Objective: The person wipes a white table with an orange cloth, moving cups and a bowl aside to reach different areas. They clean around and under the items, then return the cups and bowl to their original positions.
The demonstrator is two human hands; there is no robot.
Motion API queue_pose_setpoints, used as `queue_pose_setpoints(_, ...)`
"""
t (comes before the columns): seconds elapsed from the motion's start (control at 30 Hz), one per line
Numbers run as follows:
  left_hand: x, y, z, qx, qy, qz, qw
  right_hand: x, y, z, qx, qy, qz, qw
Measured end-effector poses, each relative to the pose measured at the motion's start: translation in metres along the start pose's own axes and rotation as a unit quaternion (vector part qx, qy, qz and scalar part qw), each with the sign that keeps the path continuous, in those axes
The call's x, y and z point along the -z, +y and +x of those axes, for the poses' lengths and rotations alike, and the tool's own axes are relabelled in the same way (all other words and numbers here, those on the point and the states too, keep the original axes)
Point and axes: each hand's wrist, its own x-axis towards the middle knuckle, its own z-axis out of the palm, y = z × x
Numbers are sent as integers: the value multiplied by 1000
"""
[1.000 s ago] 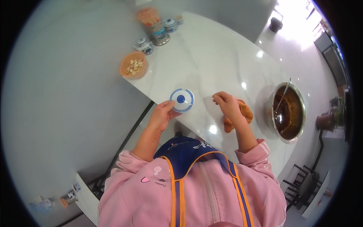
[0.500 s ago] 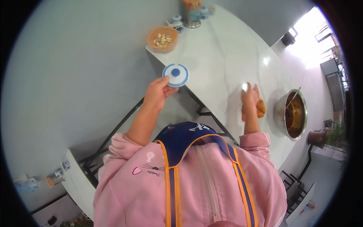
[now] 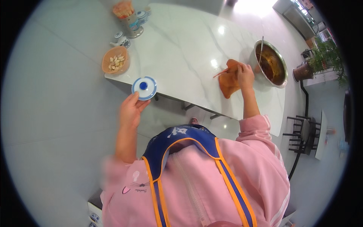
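My left hand (image 3: 130, 108) is closed on the rim of a white porcelain lid (image 3: 149, 91) with a blue knob and blue border. The lid is held up just off the table's left front edge. On the marble-patterned table, my right hand (image 3: 245, 75) grips the right side of an orange-brown cloth (image 3: 228, 82). The cloth lies crumpled, partly spread on the surface. Close to the right of this hand stands a large metal bowl (image 3: 283, 82), with dark oily sauce and a long-handled utensil (image 3: 262, 49) in it.
The white table (image 3: 181, 56) stretches ahead of me. An orange basket of garlic cloves (image 3: 116, 63) sits at its left corner, near a small blue-and-white teapot (image 3: 121, 39) and a metal holder of chopsticks (image 3: 132, 24). Potted greenery (image 3: 325, 60) and black chairs (image 3: 302, 128) are beyond at right.
My view has turned, shifting the table and basket leftward. My right hand's fingers, spread above the bunched cloth before, now grip its side, and the cloth is more spread out. The lid stays in my left hand.
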Motion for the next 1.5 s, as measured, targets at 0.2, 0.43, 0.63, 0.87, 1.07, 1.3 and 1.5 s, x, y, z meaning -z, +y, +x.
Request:
queue_pose_setpoints(0.2,-75,-26,31,12,-16,23,1000,38,-74,-16,-76,-109,395,909)
queue_pose_setpoints(0.43,-158,-61,67,25,-52,30,998,4,-111,-36,232,-102,294,921)
queue_pose_setpoints(0.63,-181,-75,75,25,-37,75,996,-21,-106,-44,331,-83,250,906)
queue_pose_setpoints(0.87,-188,-78,82,24,31,62,997,-33,-88,-18,-146,-322,425,833)
queue_pose_setpoints(1.07,-189,-88,87,19,21,93,995,-38,-99,-26,256,-89,312,910)
queue_pose_setpoints(1.3,-190,-94,86,43,27,20,999,-43,-99,-25,322,-90,264,905)
queue_pose_setpoints(1.5,-191,-86,83,53,23,29,998,-39,-89,-22,275,-132,336,891)
